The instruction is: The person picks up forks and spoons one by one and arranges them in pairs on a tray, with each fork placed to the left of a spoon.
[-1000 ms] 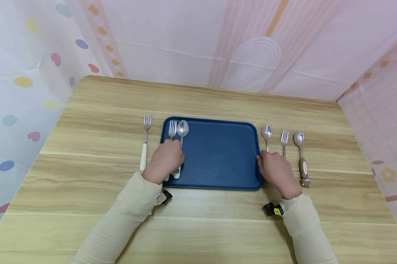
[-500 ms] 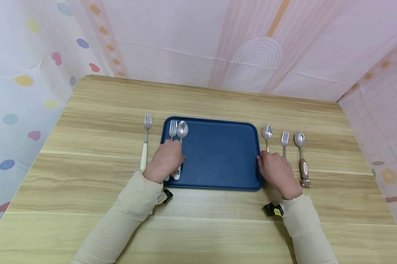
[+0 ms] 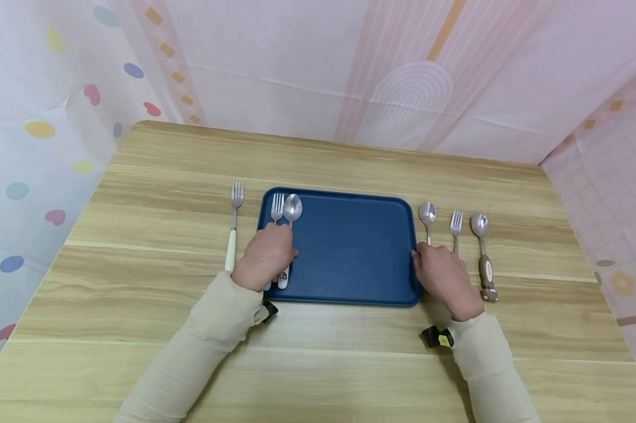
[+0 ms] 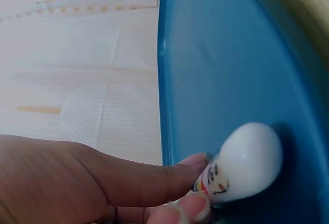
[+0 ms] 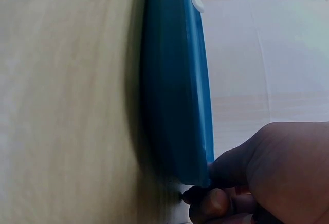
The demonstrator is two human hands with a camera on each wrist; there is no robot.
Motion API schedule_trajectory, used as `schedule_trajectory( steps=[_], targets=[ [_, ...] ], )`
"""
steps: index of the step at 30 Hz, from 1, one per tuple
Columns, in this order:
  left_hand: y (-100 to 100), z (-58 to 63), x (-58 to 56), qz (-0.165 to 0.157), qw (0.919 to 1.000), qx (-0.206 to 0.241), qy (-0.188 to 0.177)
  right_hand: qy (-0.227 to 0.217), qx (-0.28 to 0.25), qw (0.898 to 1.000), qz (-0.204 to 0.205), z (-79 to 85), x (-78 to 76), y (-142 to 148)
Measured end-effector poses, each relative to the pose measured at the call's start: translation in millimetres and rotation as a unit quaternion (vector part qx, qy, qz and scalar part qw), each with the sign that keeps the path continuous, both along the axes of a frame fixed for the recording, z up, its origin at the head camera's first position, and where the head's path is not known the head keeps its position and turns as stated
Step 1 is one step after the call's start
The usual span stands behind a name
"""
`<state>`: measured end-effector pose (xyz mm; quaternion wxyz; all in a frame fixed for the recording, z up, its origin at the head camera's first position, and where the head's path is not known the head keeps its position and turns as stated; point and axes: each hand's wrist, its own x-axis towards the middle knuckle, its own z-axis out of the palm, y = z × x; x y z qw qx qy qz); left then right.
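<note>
A blue tray lies on the wooden table. On its left side, a fork and a spoon lie side by side, heads pointing away from the person. My left hand covers the middle of both. In the left wrist view, its thumb and fingers pinch the spoon's white handle, whose rounded end sits close over the tray. My right hand grips the tray's right edge, thumb at the rim; the right wrist view shows curled fingers beside the tray corner.
Left of the tray lies a fork with a cream handle. To its right are a spoon, a fork and a brown-handled spoon, the first two partly hidden by the right hand. A patterned curtain hangs behind the table.
</note>
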<state>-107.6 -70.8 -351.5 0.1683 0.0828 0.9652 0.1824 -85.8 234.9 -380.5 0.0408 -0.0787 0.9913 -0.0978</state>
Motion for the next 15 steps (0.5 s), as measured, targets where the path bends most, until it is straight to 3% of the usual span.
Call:
schedule_trajectory(
  steps=[8, 15],
  targets=[
    [1.5, -1.4, -1.3, 0.002, 0.9998, -0.009, -0.015, -0.002, 0.003, 1.0, -0.002, 0.2, -0.9, 0.7],
    [1.6, -1.0, -4.4, 0.005, 0.9996, -0.027, -0.006, -0.005, 0.001, 1.0, -0.001, 0.4, -2.0, 2.0]
  ],
)
